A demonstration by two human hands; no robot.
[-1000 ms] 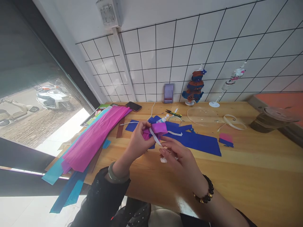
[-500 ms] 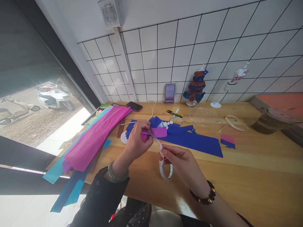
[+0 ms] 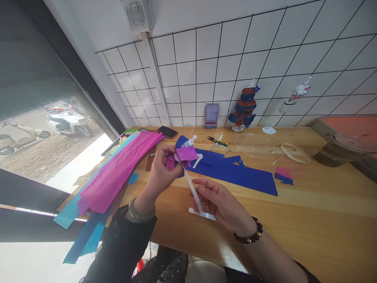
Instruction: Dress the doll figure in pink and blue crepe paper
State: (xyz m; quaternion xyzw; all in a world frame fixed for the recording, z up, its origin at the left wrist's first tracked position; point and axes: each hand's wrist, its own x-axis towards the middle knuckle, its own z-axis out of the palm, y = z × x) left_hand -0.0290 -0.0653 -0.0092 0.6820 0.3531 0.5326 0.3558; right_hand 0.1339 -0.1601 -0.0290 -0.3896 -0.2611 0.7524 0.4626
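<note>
My left hand [image 3: 160, 171] is closed on a small bundle of purple and blue crepe paper [image 3: 183, 154] wrapped about a white-topped stem, held above the wooden table [image 3: 294, 212]. A strip of white tape [image 3: 190, 184] runs from the bundle down to a tape roll [image 3: 203, 214]. My right hand [image 3: 219, 202] holds that roll low over the table, fingers curled round it.
Long pink and light blue crepe sheets [image 3: 118, 173] lie at the left edge by the window. Dark blue paper strips [image 3: 238, 175], small scissors [image 3: 216, 140], a phone [image 3: 167, 132], white rings [image 3: 290, 152], two paper figures on stands [image 3: 244, 108] and a round container [image 3: 343, 147] are on the table.
My right hand drew the tape roll down and away from the bundle, lengthening the strip. My left hand lifted the bundle slightly up and back.
</note>
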